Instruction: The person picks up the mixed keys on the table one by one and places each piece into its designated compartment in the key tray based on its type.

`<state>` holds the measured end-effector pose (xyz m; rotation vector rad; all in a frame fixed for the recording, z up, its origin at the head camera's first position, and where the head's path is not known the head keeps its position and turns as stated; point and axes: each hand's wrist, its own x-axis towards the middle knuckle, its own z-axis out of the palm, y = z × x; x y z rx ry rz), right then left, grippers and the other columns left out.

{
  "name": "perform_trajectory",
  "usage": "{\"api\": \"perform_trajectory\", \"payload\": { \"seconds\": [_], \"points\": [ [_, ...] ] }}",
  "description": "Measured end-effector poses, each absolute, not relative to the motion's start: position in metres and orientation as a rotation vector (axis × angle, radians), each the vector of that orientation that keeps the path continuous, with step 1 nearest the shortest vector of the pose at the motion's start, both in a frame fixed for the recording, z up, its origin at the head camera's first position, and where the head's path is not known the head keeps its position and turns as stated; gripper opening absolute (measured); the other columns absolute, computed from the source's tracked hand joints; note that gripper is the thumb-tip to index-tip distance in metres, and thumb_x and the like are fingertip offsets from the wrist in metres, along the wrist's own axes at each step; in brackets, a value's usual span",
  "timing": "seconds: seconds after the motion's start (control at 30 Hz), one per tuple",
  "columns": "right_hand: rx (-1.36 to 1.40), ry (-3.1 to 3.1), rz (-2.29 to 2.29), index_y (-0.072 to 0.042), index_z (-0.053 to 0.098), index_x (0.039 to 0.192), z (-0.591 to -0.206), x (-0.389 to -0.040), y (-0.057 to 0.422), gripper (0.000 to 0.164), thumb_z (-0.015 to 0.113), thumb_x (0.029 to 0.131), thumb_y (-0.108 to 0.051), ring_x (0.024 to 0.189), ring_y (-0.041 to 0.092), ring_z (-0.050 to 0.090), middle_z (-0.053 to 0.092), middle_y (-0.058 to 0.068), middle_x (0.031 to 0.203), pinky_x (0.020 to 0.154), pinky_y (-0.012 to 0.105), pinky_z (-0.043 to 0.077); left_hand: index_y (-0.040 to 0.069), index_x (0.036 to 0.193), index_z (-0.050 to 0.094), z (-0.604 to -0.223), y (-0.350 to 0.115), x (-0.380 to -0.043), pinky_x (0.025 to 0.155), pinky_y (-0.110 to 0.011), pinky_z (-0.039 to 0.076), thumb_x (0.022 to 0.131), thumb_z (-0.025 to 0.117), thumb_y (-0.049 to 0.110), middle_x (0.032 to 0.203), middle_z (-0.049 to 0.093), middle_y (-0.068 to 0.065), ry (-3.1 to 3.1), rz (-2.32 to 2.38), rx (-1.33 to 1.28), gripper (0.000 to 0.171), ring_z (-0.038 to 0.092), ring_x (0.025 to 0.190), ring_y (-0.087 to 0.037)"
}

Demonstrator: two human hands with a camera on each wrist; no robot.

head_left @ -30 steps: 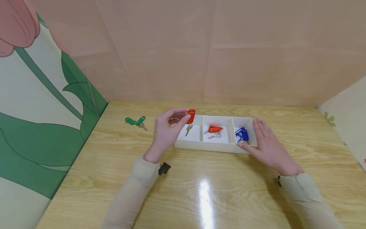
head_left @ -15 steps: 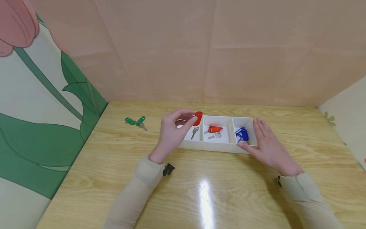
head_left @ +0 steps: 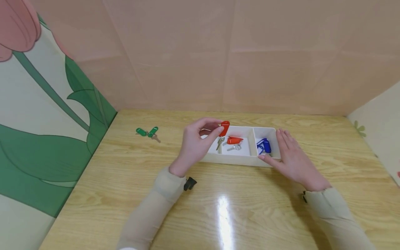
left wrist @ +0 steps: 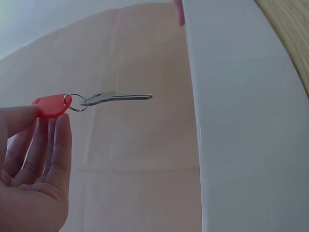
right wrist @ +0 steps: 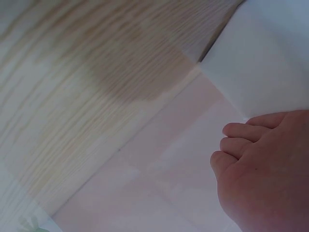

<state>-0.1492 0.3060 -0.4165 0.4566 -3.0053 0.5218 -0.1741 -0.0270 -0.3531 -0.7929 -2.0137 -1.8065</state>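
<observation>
Between thumb and fingers my left hand (head_left: 198, 140) pinches a red key tag (head_left: 224, 128). From its ring hangs a metal key (left wrist: 120, 97), over the divider between the left and middle compartments of a white tray (head_left: 232, 160). In the middle compartment lie another red key tag (head_left: 234, 140) and a silver key (head_left: 235, 147). Blue key tags (head_left: 266, 146) lie in the right compartment. My right hand (head_left: 293, 158) rests along the tray's right end, its fingers extended and its thumb on the front rim; in the right wrist view the hand (right wrist: 268, 164) lies against the white wall.
Two green key tags (head_left: 153, 132) with keys lie on the wooden table (head_left: 125, 166), left of the tray. A pinkish wall covering (head_left: 225, 69) rises behind the table. A wall with a painted flower (head_left: 34, 139) borders the left side.
My left hand has moved to the right with the red key tag, from over the left compartment to the divider beside the middle one. My right hand has stayed in place.
</observation>
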Motion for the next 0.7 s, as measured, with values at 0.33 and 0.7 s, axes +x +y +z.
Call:
{"api": "perform_trajectory", "payload": {
  "seconds": [0.33, 0.7],
  "points": [
    [0.469, -3.001, 0.522, 0.003, 0.004, 0.160, -0.415, -0.150, 0.305, 0.107, 0.061, 0.096, -0.061, 0.153, 0.035, -0.005, 0.004, 0.026, 0.166, 0.122, 0.051, 0.002, 0.003, 0.111, 0.074, -0.352, -0.010, -0.176, 0.075, -0.031, 0.060, 0.093, 0.076, 0.005, 0.101, 0.074, -0.004, -2.024, -1.844, -0.799, 0.019, 0.069, 0.088, -0.011],
    [0.455, -3.011, 0.523, 0.002, 0.003, 0.161, -0.416, -0.149, 0.306, 0.109, 0.061, 0.095, -0.062, 0.153, 0.036, -0.004, 0.003, 0.024, 0.166, 0.122, 0.051, 0.001, 0.004, 0.113, 0.073, -0.355, 0.006, -0.185, 0.079, -0.036, 0.060, 0.095, 0.074, 0.009, 0.101, 0.074, -0.003, -2.080, -1.853, -0.822, 0.019, 0.068, 0.089, -0.008]
  ]
}}
